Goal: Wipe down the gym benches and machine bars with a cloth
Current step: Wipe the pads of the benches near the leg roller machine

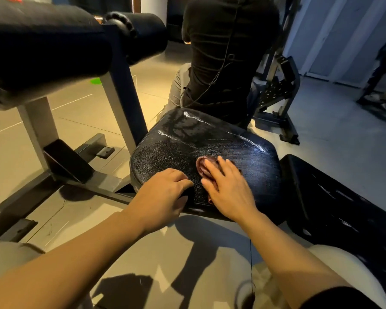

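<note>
A black padded bench seat fills the middle of the view, with wet streaks shining across its top. My right hand lies flat on the seat with straight fingers, pressing a dark reddish cloth that shows only at my fingertips. My left hand rests on the seat's near left edge with its fingers curled over the rim. A longer black pad continues to the right of the seat.
Black foam roller pads on a grey steel frame hang at upper left. A person in a black top sits just beyond the seat, back turned. Another machine frame stands behind right. Tiled floor lies around.
</note>
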Demonstrator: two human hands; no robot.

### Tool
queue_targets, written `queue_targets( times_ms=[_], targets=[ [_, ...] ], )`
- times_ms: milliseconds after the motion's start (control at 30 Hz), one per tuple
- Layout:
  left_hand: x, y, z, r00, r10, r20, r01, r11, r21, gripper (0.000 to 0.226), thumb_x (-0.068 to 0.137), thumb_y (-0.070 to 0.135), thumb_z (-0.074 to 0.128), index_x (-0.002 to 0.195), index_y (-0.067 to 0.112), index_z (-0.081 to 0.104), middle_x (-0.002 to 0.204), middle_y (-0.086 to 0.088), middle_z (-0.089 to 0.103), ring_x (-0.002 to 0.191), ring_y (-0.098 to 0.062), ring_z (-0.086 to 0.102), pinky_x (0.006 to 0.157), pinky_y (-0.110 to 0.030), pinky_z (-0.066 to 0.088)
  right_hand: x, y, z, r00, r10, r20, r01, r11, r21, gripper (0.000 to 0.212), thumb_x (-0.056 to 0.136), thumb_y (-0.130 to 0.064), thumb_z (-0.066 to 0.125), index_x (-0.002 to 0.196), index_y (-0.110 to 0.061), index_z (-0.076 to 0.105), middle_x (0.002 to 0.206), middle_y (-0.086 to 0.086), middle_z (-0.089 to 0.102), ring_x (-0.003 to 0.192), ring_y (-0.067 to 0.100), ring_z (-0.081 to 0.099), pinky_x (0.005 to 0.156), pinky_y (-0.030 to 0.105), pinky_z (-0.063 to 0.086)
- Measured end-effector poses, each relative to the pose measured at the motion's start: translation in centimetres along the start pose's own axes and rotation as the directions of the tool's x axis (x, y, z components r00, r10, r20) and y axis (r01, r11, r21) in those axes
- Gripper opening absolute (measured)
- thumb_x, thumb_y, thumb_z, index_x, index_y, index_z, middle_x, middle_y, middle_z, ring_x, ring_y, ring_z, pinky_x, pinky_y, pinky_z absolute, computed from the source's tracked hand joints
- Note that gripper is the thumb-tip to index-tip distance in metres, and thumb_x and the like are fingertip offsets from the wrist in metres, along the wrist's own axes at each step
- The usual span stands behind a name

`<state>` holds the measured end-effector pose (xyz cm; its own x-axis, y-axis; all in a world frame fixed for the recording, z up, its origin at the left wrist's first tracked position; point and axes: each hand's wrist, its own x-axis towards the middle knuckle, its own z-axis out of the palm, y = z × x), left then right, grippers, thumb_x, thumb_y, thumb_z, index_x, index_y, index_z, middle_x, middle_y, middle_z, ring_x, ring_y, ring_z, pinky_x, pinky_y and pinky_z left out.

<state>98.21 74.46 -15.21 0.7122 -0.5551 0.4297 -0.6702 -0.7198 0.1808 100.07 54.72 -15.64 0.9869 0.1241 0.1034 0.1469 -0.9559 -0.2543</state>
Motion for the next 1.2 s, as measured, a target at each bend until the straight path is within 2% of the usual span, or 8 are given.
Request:
queue_targets(
  times_ms=[200, 400, 500, 700, 800, 900, 1033, 1200],
  targets=[
    [0.6, 0.4, 0.8, 1.0, 0.012, 0.004, -0.012, 1.0, 0.0, 0.033, 0.083, 0.023, 0.067, 0.115, 0.016, 0.067, 0.114, -0.001, 0.064, 0.105, -0.022, 0.057, 0.091, -0.035, 0.047, -0.7, -0.9, 0.1, 0.985, -0.175, 0.003, 0.175, 0.984, -0.037, 0.048, 0.105, -0.038, 0.032, 0.152, -0.038, 0.024, 0.163, -0.004, 0.012, 0.149, 0.017, 0.009, 0.119, 0.038, 0.019],
    [1.4, 0.7, 1.9, 0.997, 0.062, 0.051, -0.063, 0.998, 0.01, 0.03, 0.085, 0.024, 0.067, 0.114, 0.014, 0.068, 0.116, -0.003, 0.064, 0.103, -0.024, 0.058, 0.085, -0.036, 0.048, -0.2, 7.9, -1.4, 0.96, 0.262, -0.1, -0.259, 0.965, 0.048, 0.044, 0.104, -0.03, 0.038, 0.147, -0.034, 0.038, 0.159, 0.003, 0.026, 0.145, 0.025, 0.023, 0.115, 0.045, 0.029],
    [1.1, 0.4, 1.7, 0.997, 0.059, 0.049, -0.059, 0.998, -0.002, 0.031, 0.085, 0.023, 0.068, 0.115, 0.015, 0.068, 0.116, -0.002, 0.063, 0.103, -0.023, 0.058, 0.086, -0.037, 0.05, -0.3, 8.0, -1.2, 0.927, 0.357, -0.116, -0.357, 0.934, 0.02, 0.046, 0.104, -0.031, 0.036, 0.15, -0.03, 0.033, 0.159, 0.006, 0.024, 0.145, 0.027, 0.021, 0.115, 0.044, 0.029],
    [0.5, -0.2, 1.1, 0.999, 0.025, 0.026, -0.025, 1.0, 0.005, 0.03, 0.083, 0.021, 0.066, 0.111, 0.013, 0.069, 0.111, -0.003, 0.065, 0.1, -0.023, 0.059, 0.086, -0.037, 0.05, -0.5, -0.4, 0.7, 0.998, -0.042, -0.036, 0.039, 0.997, -0.068, 0.052, 0.105, -0.037, 0.031, 0.155, -0.028, 0.02, 0.163, 0.008, 0.011, 0.148, 0.027, 0.012, 0.12, 0.041, 0.016],
    [0.8, 0.4, 1.4, 0.999, 0.041, 0.018, -0.041, 0.999, -0.008, 0.03, 0.082, 0.023, 0.061, 0.109, 0.013, 0.07, 0.108, -0.003, 0.066, 0.098, -0.023, 0.06, 0.084, -0.036, 0.05, -0.5, -0.5, 0.5, 0.991, -0.131, -0.012, 0.131, 0.99, -0.057, 0.052, 0.106, -0.036, 0.03, 0.155, -0.033, 0.014, 0.163, 0.003, 0.009, 0.149, 0.022, 0.008, 0.119, 0.039, 0.017],
    [1.6, 1.1, 2.2, 0.997, 0.071, 0.031, -0.071, 0.997, -0.019, 0.029, 0.082, 0.021, 0.065, 0.109, 0.011, 0.07, 0.109, -0.003, 0.066, 0.097, -0.025, 0.061, 0.082, -0.035, 0.052, -0.8, 3.0, -0.4, 0.999, -0.036, -0.038, 0.035, 0.999, -0.018, 0.051, 0.106, -0.034, 0.03, 0.154, -0.038, 0.013, 0.163, 0.0, 0.009, 0.15, 0.02, 0.007, 0.117, 0.035, 0.02],
    [3.0, 2.2, 3.4, 0.991, 0.123, 0.058, -0.12, 0.992, -0.042, 0.031, 0.082, 0.022, 0.064, 0.11, 0.011, 0.07, 0.111, -0.004, 0.066, 0.098, -0.026, 0.062, 0.082, -0.039, 0.054, -1.2, 9.2, -2.0, 0.965, 0.261, -0.034, -0.26, 0.965, 0.022, 0.052, 0.106, -0.032, 0.032, 0.154, -0.038, 0.014, 0.163, 0.004, 0.01, 0.149, 0.024, 0.009, 0.119, 0.043, 0.022],
    [3.1, 2.0, 3.4, 0.991, 0.121, 0.056, -0.119, 0.992, -0.048, 0.03, 0.081, 0.021, 0.071, 0.11, 0.013, 0.07, 0.11, -0.002, 0.065, 0.098, -0.025, 0.062, 0.081, -0.037, 0.054, -2.7, 7.4, -1.5, 0.939, 0.317, -0.133, -0.291, 0.939, 0.183, 0.066, 0.101, -0.035, 0.045, 0.156, -0.026, 0.01, 0.163, 0.007, 0.008, 0.15, 0.024, 0.009, 0.12, 0.041, 0.018]
  ],
)
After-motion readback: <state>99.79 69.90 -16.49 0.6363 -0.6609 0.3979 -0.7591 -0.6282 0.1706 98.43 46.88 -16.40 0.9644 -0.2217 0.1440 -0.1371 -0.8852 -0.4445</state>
